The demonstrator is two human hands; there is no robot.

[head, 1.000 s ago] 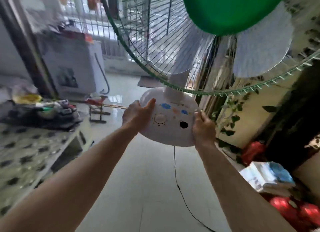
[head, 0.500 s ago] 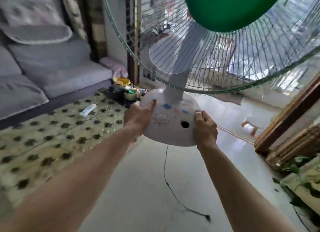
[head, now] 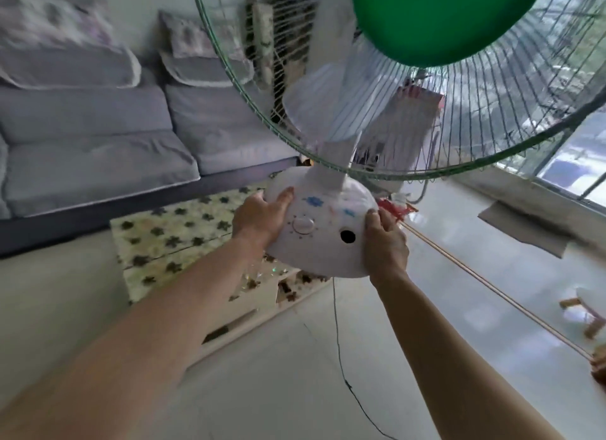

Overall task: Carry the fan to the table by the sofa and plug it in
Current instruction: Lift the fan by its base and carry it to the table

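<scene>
I hold a white table fan (head: 323, 233) in the air by its round base. My left hand (head: 259, 218) grips the base's left side and my right hand (head: 387, 242) grips its right side. Its wire cage with a green hub (head: 436, 19) fills the upper right of the view. A thin black cord (head: 341, 351) hangs from the base down to the floor. The low table (head: 170, 239) with a flower-patterned top stands under and left of the fan. Behind it is the grey sofa (head: 98, 144).
A power strip (head: 264, 42) hangs on the wall behind the fan cage. A long wooden stick (head: 492, 292) lies across the shiny floor at right, near a small stool (head: 587, 315). A grey mat (head: 524, 223) lies by the window. Pale floor spreads in front.
The view has swung left: the sofa and the patterned table now sit nearer the centre, and the fan base hangs over the table's right end. Both hands keep their grip.
</scene>
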